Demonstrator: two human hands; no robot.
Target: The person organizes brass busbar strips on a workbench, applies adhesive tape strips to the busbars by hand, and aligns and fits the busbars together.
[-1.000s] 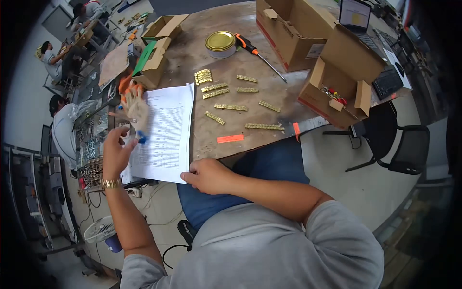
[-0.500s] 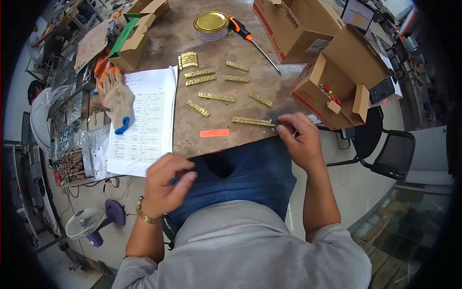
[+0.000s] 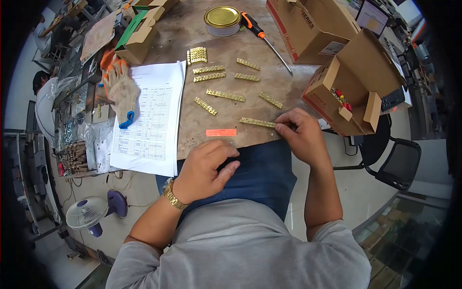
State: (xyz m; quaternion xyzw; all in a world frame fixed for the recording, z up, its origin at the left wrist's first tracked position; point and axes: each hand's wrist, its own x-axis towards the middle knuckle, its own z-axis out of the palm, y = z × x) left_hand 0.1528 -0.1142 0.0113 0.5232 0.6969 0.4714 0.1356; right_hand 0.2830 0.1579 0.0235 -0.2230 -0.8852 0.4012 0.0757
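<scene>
At the table's front edge, my right hand (image 3: 302, 134) pinches the right end of a brass terminal bar (image 3: 256, 122) between thumb and fingers; the bar lies along the tabletop. My left hand (image 3: 210, 166) hovers by the edge, over my lap, thumb and fingers apart with nothing in them. Just above it is an orange-red label strip (image 3: 221, 132). More brass bars are spread further back, among them a long one (image 3: 225, 95), a slanted one (image 3: 205, 106) and a short one (image 3: 270, 100). A block of bars (image 3: 198, 55) sits side by side behind them.
Printed sheets (image 3: 154, 115) lie on the left, with a work glove (image 3: 121, 89) on their edge. A round tin (image 3: 222, 21) and a screwdriver (image 3: 267, 41) are at the back. On the right stands an open cardboard box (image 3: 353, 72) holding small red parts.
My left hand has moved right and up to the table edge. My right fingers have closed on the bar's end. The whole view has shifted slightly.
</scene>
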